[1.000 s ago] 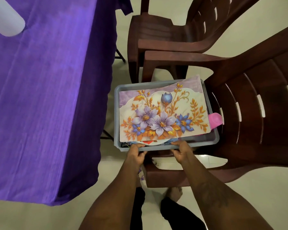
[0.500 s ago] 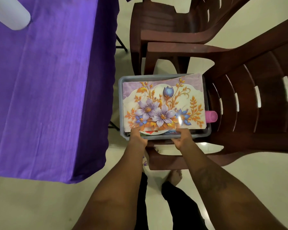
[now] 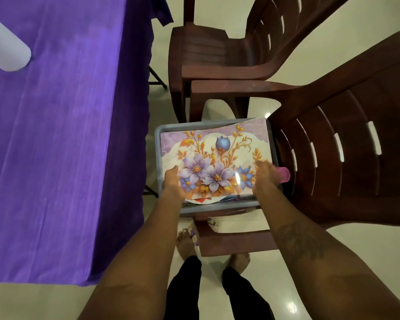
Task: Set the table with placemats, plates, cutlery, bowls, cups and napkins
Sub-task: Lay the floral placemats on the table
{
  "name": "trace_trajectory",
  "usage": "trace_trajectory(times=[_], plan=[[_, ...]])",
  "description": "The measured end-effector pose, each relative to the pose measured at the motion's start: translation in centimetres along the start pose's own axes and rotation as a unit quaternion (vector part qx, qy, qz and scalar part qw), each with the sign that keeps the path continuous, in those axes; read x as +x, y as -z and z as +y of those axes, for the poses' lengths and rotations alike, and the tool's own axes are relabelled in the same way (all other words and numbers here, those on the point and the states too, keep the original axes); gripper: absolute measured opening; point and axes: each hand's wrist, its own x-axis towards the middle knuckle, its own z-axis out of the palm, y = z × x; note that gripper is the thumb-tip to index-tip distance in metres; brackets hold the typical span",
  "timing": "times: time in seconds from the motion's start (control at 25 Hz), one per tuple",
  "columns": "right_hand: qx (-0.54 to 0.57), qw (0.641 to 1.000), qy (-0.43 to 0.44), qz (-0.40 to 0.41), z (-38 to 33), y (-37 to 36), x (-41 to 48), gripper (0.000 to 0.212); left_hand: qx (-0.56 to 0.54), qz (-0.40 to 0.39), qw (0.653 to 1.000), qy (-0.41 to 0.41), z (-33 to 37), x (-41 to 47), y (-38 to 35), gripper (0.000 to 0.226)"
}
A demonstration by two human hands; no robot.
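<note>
A floral placemat with purple flowers and orange leaves lies on top of a grey tray that stands on the seat of a brown plastic chair. My left hand grips the placemat's near left part. My right hand grips its near right part. The near edge of the placemat is lifted off the tray. Under it show the rim of a white plate and other items, mostly hidden. A pink object pokes out at the tray's right side.
A table under a purple cloth fills the left. A white roll lies at its far left. A second brown chair stands behind the first. My bare feet stand on the pale tiled floor.
Both hands have moved from the tray's near rim onto the placemat, spread to its left and right sides, and raised its near edge. The camera has moved closer.
</note>
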Motion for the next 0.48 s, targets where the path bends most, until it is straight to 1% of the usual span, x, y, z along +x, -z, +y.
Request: trace_trajectory(times=[0.08,0.12,0.16,0.2,0.24,0.28,0.32,0.4,0.48], plan=[[-0.068,0.991,0.103,0.040,-0.2,-0.1,2.0,0.039,0.080,0.035,0.995,-0.043,-1.2,7.1,1.4,0.071],[-0.115,0.981,0.147,0.050,-0.3,-0.2,2.7,0.044,0.108,0.057,0.991,-0.052,-1.4,8.5,1.9,0.074],[-0.159,0.968,0.184,0.062,-0.2,-0.2,3.3,0.047,0.143,0.093,0.983,-0.068,-1.3,8.3,1.8,0.070],[-0.188,0.958,0.206,0.067,0.0,-0.3,4.0,0.050,0.180,0.115,0.972,-0.096,-0.3,5.4,1.0,0.059],[-0.204,0.953,0.213,0.069,0.3,-0.5,4.7,0.052,0.212,0.139,0.961,-0.114,0.0,4.6,0.5,0.049],[-0.219,0.949,0.217,0.068,0.5,-0.7,5.0,0.053,0.236,0.161,0.949,-0.133,0.0,4.4,0.1,0.043],[-0.242,0.943,0.218,0.065,0.7,-0.9,5.3,0.053,0.251,0.177,0.942,-0.134,-0.1,4.3,-0.1,0.044],[-0.272,0.936,0.215,0.062,0.6,-1.1,5.3,0.055,0.296,0.180,0.930,-0.123,-0.6,5.1,-0.1,0.047],[-0.293,0.933,0.201,0.058,0.1,-0.9,5.4,0.055,0.351,0.163,0.916,-0.104,-1.5,6.9,0.2,0.046]])
